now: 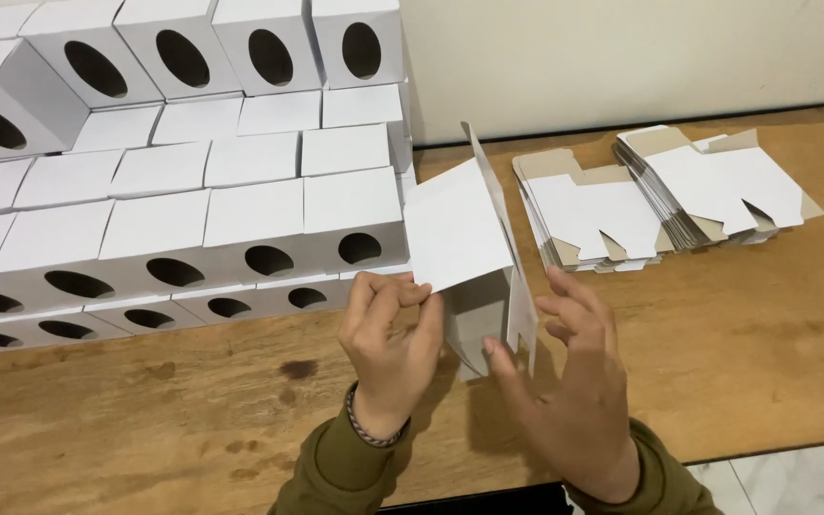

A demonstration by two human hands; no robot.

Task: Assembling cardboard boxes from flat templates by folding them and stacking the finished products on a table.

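Half-folded white carton (464, 248) sits at frame centre, raised above the wooden desk (765, 353). Your left hand (388, 339) pinches its lower left flap, fingers closed on the card. Your right hand (574, 381) is spread open, thumb touching the carton's lower edge. Assembled window boxes (193, 181) are stacked upper left; flat blanks (660, 195) lie upper right.

The stacked white boxes (174, 191) run off the left and top edges — their full count cannot be told. The left hand (388, 339) covers the near left corner of the half-folded box (464, 248). Both sleeves (336, 472) are cut off at the near edge.
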